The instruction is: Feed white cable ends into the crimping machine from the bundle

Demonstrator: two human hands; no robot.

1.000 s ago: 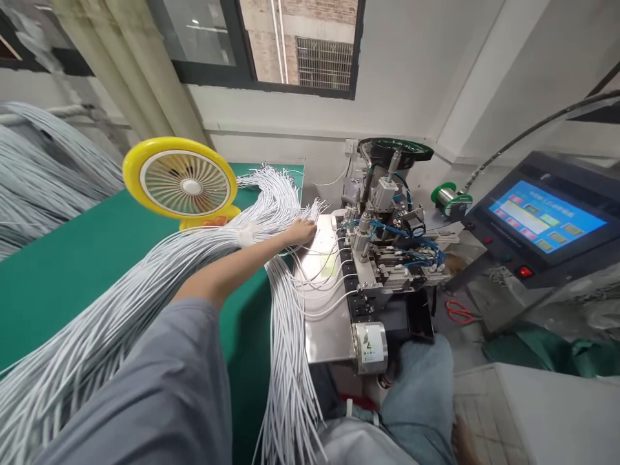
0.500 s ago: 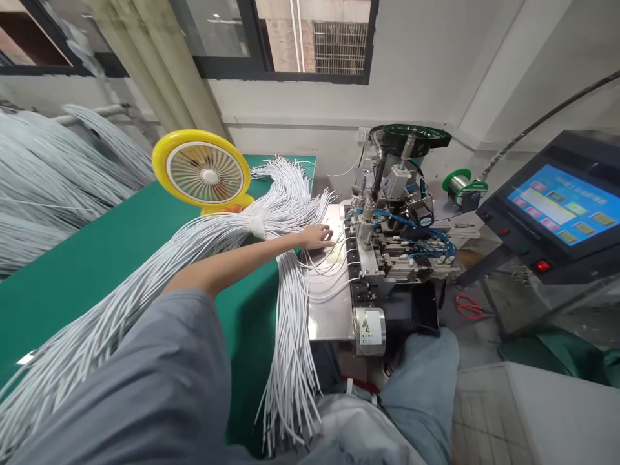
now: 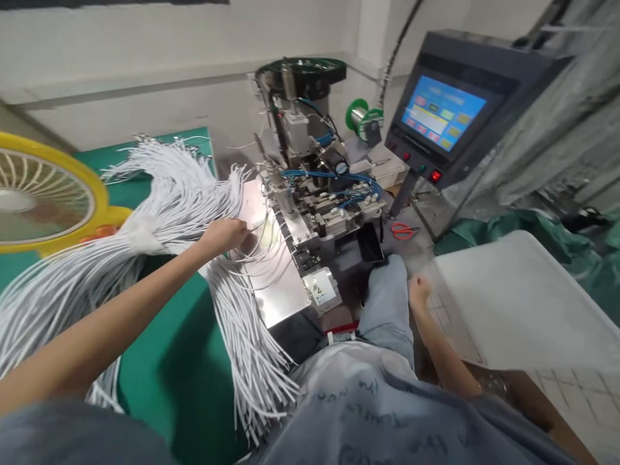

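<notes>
My left hand (image 3: pixel 225 234) reaches across the green table (image 3: pixel 159 361) to the ends of a big bundle of white cables (image 3: pixel 159 213), its fingers curled round a few cable ends beside the steel plate (image 3: pixel 278 294) of a small machine (image 3: pixel 314 194). Several loose white cables lie over that plate toward the machine's clamps. My right hand (image 3: pixel 419 289) rests near my knee at the edge of a white plastic bin (image 3: pixel 513 303); its fingers seem bent on the bin's rim.
A yellow fan (image 3: pixel 43 197) stands on the green table at left. A touch screen console (image 3: pixel 443 113) sits right of the machine, with a green solder spool (image 3: pixel 361 116) and red scissors (image 3: pixel 402 230) nearby. More cables hang off the table's edge (image 3: pixel 252 368).
The view swung right and down, so the window is out of sight and the white bin and my right hand came in. My left hand stays at the cable ends.
</notes>
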